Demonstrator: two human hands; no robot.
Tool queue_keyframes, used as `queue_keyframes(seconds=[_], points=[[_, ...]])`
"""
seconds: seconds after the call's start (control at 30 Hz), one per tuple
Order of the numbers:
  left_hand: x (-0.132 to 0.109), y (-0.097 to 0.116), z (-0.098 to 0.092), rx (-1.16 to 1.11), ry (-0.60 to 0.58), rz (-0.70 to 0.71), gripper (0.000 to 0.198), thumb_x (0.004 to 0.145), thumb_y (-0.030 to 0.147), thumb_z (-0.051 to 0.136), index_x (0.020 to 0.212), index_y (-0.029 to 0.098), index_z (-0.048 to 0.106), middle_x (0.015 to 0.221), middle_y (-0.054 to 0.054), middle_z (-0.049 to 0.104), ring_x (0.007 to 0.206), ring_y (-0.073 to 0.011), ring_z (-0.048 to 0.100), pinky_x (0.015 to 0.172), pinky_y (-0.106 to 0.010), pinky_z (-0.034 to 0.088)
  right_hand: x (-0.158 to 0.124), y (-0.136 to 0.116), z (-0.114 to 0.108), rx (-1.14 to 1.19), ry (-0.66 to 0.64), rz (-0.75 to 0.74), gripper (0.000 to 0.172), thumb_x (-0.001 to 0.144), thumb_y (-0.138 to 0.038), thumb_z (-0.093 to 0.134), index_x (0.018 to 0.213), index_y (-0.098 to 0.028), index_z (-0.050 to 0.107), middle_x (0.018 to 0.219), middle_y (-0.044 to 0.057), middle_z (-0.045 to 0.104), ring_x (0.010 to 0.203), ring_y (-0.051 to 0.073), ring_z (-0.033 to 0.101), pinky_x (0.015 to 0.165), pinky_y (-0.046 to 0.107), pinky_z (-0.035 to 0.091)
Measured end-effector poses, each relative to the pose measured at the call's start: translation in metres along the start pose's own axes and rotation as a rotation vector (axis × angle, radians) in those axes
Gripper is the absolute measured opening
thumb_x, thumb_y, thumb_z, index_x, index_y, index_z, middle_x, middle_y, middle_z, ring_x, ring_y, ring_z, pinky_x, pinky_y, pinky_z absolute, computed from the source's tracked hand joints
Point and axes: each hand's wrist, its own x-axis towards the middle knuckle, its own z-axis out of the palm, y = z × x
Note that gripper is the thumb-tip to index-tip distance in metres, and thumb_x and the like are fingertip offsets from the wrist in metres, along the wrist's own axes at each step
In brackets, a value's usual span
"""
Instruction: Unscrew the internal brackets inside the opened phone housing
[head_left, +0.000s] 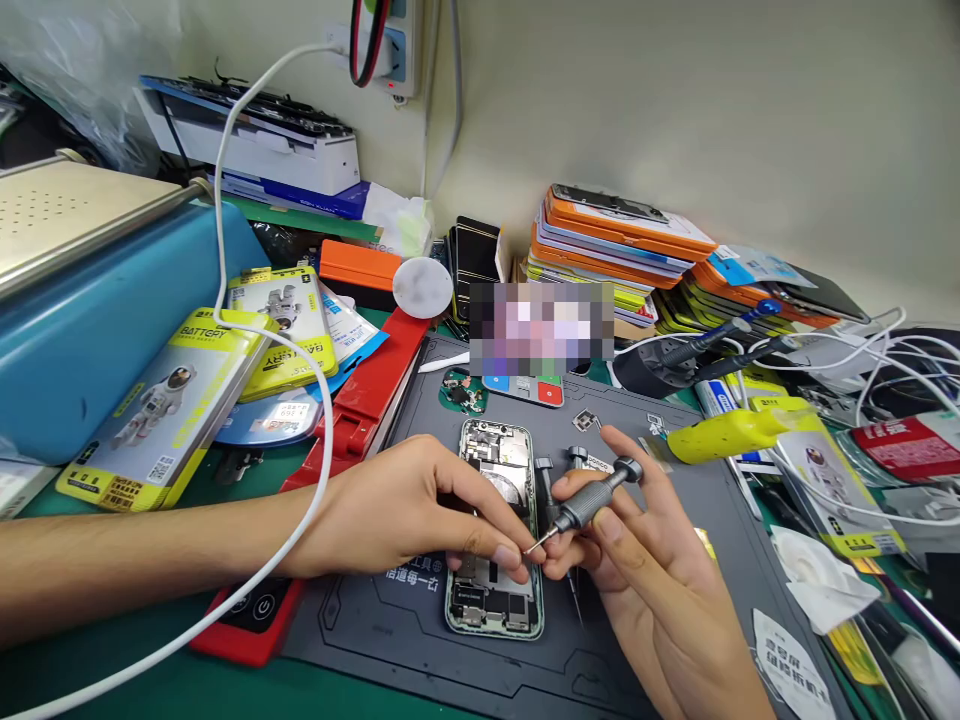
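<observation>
An opened smartphone (495,598) lies on the grey work mat (390,655), its inner boards and parts exposed. Over it, my right hand (660,570) grips a small grey precision screwdriver (589,504), tilted with the tip pointing down and left. My left hand (420,510) is pinched closed right at that tip; whatever may be between its fingertips is too small to make out. Beyond the hands, a second screwdriver (545,478) lies partly hidden beside the phone. A small metal plate (586,420) rests farther back on the mat.
A white cable (328,430) loops across the left forearm. Yellow battery boxes (169,400) and a red device (247,625) stand at the left. Stacked orange boxes (607,245) line the wall. A yellow bottle (731,430) and a dark tool holder (652,365) are at the right.
</observation>
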Motion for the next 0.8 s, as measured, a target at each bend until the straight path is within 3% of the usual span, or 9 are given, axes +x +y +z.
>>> queue_keyframes(seconds=[0.43, 0.8], points=[[0.0012, 0.0015, 0.0015, 0.045, 0.034, -0.03, 0.022, 0.092, 0.037, 0.088, 0.105, 0.02, 0.093, 0.097, -0.006, 0.088, 0.084, -0.0175, 0.074, 0.072, -0.02, 0.055, -0.0007, 0.0028, -0.0007, 0.025, -0.049, 0.018, 0.055, 0.106, -0.032, 0.072, 0.155, -0.039, 0.05, 0.11, 0.001, 0.08, 0.073, 0.014, 0.081, 0.073, 0.026, 0.07], [0.0009, 0.0023, 0.0011, 0.029, 0.031, -0.018, 0.019, 0.094, 0.035, 0.087, 0.103, 0.02, 0.093, 0.097, -0.004, 0.088, 0.082, -0.0154, 0.072, 0.07, -0.019, 0.056, 0.0012, 0.0026, -0.0017, -0.007, -0.034, 0.004, 0.057, 0.102, -0.034, 0.078, 0.152, -0.042, 0.051, 0.108, 0.0, 0.079, 0.072, 0.014, 0.08, 0.07, 0.025, 0.068]])
